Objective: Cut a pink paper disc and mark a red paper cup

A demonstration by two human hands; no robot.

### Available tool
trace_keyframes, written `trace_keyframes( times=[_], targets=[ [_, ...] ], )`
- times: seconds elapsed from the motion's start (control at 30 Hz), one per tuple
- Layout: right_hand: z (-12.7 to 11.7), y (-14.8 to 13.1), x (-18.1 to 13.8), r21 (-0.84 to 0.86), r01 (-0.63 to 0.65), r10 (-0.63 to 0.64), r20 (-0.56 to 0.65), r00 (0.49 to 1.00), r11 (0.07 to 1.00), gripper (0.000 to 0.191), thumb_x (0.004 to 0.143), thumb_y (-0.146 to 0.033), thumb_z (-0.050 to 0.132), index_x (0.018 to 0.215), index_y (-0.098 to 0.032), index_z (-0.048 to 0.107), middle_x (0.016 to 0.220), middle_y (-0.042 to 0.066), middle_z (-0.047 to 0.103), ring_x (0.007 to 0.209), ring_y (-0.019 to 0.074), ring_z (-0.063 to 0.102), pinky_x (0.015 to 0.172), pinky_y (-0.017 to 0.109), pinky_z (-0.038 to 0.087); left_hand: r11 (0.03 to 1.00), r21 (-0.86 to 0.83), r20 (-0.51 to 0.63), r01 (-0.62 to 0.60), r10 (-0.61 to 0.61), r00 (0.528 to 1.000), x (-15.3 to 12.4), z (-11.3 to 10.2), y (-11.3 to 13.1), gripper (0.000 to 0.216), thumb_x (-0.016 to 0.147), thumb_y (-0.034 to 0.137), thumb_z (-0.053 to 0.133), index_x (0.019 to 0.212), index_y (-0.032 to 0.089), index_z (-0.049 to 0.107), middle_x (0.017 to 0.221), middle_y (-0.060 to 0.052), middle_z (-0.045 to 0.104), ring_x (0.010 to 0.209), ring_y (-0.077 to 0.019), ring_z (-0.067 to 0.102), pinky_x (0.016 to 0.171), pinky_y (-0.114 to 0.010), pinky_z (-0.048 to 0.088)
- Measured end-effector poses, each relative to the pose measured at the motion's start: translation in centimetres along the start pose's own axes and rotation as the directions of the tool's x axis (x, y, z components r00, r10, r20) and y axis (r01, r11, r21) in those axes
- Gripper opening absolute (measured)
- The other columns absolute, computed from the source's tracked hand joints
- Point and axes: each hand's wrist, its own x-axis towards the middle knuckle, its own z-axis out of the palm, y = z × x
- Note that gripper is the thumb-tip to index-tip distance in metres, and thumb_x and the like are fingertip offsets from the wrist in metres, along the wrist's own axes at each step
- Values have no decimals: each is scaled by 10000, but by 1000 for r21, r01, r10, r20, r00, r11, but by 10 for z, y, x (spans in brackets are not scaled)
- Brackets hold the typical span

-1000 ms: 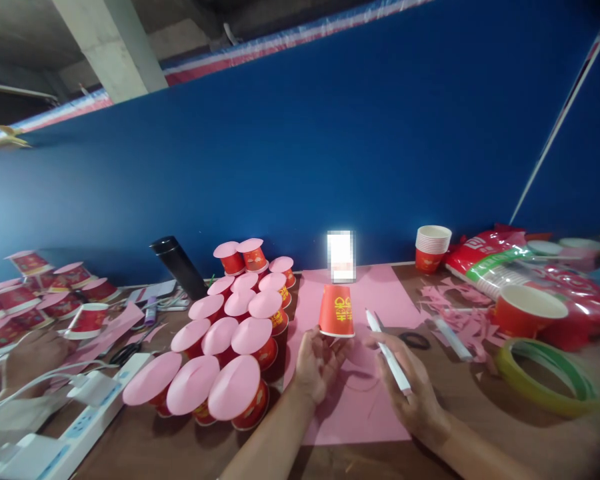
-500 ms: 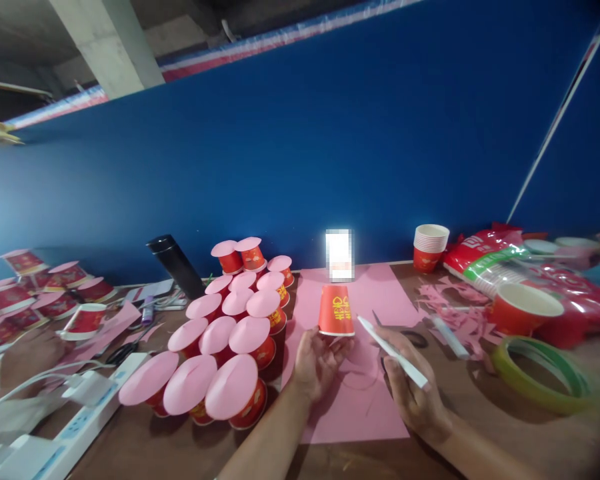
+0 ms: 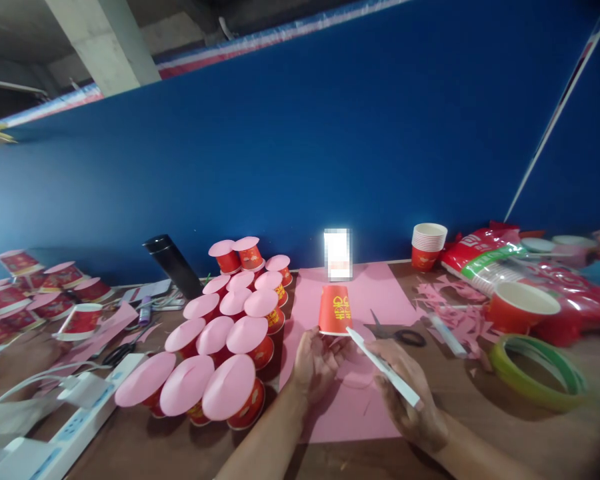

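A red paper cup point(image 3: 335, 310) with gold print stands upside down on a pink paper sheet point(image 3: 350, 400). My left hand point(image 3: 317, 363) holds it at its rim, fingers curled round the lower edge. My right hand point(image 3: 405, 393) grips a white pen point(image 3: 383, 367), whose tip touches the cup's rim on the right side. A faint pen line shows on the pink sheet between my hands.
Several red cups capped with pink paper discs point(image 3: 230, 327) crowd the left. A black bottle point(image 3: 173, 267), scissors point(image 3: 397, 333), a cup stack point(image 3: 429, 245), a green tape roll point(image 3: 535, 367), pink scraps, bagged cups point(image 3: 520, 273) and a power strip point(image 3: 55, 440) lie around. Another person's hand point(image 3: 17, 360) rests far left.
My right hand has swung the pen leftward and down until its tip meets the cup's rim. The left hand and cup have stayed in place.
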Motion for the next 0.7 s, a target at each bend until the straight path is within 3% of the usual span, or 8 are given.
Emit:
trace_keyframes(
  times=[0.23,0.4,0.57,0.7],
  targets=[
    [-1,-3,7,-28,-96,95,-37,995,995,240,878,-160,462,1098,-186,553,951,96,651,849,216,643,726,337,528,975,192,71,-114,102,992,-2,-1,-4,245,767,303,618,968,163,630,1004,-88,667,962,-219,613,934,-376,435],
    [1,-3,9,-30,-148,145,-76,987,989,209,880,-142,479,1067,-180,563,902,83,642,799,193,637,704,314,526,927,304,146,-221,184,972,-1,-2,-7,312,751,289,667,1018,135,619,1020,-117,659,993,-235,607,960,-373,408],
    [1,-5,10,-45,-136,133,-60,989,990,160,878,-154,506,1024,-188,563,848,62,631,754,180,621,672,302,516,895,369,127,-249,217,968,5,-10,-11,395,699,288,732,1041,146,596,945,-90,653,894,-214,620,889,-359,436],
    [-1,-5,11,-50,-152,151,-33,988,987,126,896,-172,473,977,-198,566,819,53,623,724,176,609,664,307,507,862,448,75,-235,226,971,9,-15,-13,490,648,299,776,1081,166,591,997,-101,649,921,-224,609,896,-373,433]
  ],
)
